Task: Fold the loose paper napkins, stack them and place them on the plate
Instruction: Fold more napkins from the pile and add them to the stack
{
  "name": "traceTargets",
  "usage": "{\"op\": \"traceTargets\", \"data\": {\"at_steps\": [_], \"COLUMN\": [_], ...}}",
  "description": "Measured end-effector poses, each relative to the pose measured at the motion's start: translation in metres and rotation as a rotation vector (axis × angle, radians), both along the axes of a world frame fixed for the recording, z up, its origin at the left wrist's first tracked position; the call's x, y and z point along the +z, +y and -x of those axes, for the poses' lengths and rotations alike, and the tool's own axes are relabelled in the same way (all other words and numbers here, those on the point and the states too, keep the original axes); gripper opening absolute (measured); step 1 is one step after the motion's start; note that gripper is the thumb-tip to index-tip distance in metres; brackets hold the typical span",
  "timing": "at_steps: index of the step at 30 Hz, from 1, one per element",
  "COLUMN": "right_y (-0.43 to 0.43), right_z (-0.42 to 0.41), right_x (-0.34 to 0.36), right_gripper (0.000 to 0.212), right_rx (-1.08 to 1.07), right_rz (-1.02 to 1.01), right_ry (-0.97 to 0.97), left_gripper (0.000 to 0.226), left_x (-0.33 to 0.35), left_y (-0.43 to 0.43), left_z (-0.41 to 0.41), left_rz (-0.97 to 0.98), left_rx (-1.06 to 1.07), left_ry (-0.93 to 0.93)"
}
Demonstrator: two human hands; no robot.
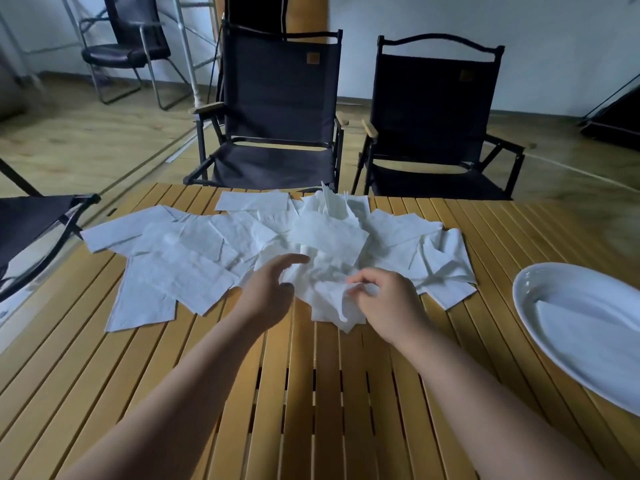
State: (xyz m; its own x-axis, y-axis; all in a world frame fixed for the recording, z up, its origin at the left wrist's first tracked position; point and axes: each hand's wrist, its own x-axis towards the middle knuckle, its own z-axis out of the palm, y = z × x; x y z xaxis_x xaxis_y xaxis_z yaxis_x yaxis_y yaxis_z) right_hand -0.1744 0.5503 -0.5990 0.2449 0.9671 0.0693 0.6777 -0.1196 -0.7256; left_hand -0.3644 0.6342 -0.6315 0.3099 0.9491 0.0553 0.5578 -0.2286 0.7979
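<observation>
- A big messy pile of white paper napkins [277, 244] lies spread out on the far middle part of the yellow wooden bench [173, 375].
- Most of the napkins lie flat and open. Some in the far middle are crumpled and stick up.
- The right hand [388, 303] is at the near edge of the pile. Its fingers are curled in, and finger and thumb pinch a crumpled napkin [332, 299].
- The left hand [270, 289] is just beside that napkin, on its left. Its fingers are spread wide and a bit bent. I cannot tell if it touches the paper.
- Both arms are bare and reach in from the near side.
- A white plate [540, 334] sits on the bench at the right, apart from the pile.
- A folded napkin [588, 323] already lies on the plate.
- Two dark folding chairs [277, 109] stand on the far side of the bench.
- Part of another dark chair [31, 223] shows at the left.
</observation>
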Motion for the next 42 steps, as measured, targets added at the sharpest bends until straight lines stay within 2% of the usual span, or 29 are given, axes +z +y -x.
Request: {"op": "traceTargets", "data": {"at_steps": [5,8,11,15,20,23,25,30,33,36,39,42], "right_y": [-0.035,-0.052,-0.063,-0.073,-0.077,-0.075,-0.073,-0.068,-0.066,-0.065,-0.062,-0.062], "right_z": [-0.011,-0.019,-0.026,-0.034,-0.040,-0.043,-0.044,-0.044,-0.045,-0.045,-0.047,-0.048], "right_x": [0.013,0.015,0.014,0.011,0.003,0.000,-0.001,-0.004,-0.010,-0.011,-0.012,-0.012], "right_gripper": [0.018,0.018,0.021,0.028,0.030,0.030,0.030,0.021,0.018,0.018,0.033,0.050], "right_rx": [-0.129,-0.207,-0.229,-0.278,-0.255,-0.184,-0.161,-0.144,-0.125,-0.124,-0.158,-0.128], "right_rz": [0.101,0.093,0.089,0.100,0.120,0.094,0.082,0.072,0.090,0.151,0.237,0.267], "right_ry": [0.302,0.455,0.543,0.621,0.684,0.657,0.604,0.603,0.562,0.658,0.854,0.872], "left_gripper": [0.066,0.056,0.041,0.018,0.020,0.027,0.033,0.020,0.022,0.017,0.017,0.021], "left_x": [0.010,0.017,0.023,0.021,0.022,0.020,0.020,0.020,0.018,0.015,0.015,0.014], "left_y": [-0.034,-0.051,-0.067,-0.078,-0.081,-0.078,-0.075,-0.069,-0.066,-0.065,-0.066,-0.065], "left_z": [-0.010,-0.016,-0.018,-0.017,-0.010,-0.004,0.000,0.009,0.011,0.012,0.011,0.011], "left_rz": [0.167,0.181,0.238,0.364,0.559,0.636,0.679,0.705,0.697,0.712,0.706,0.697], "left_rx": [-0.278,-0.341,-0.330,-0.264,-0.264,-0.259,-0.255,-0.238,-0.217,-0.174,-0.156,-0.144], "left_ry": [0.095,0.122,0.047,-0.082,-0.368,-0.463,-0.491,-0.490,-0.481,-0.506,-0.518,-0.505]}}
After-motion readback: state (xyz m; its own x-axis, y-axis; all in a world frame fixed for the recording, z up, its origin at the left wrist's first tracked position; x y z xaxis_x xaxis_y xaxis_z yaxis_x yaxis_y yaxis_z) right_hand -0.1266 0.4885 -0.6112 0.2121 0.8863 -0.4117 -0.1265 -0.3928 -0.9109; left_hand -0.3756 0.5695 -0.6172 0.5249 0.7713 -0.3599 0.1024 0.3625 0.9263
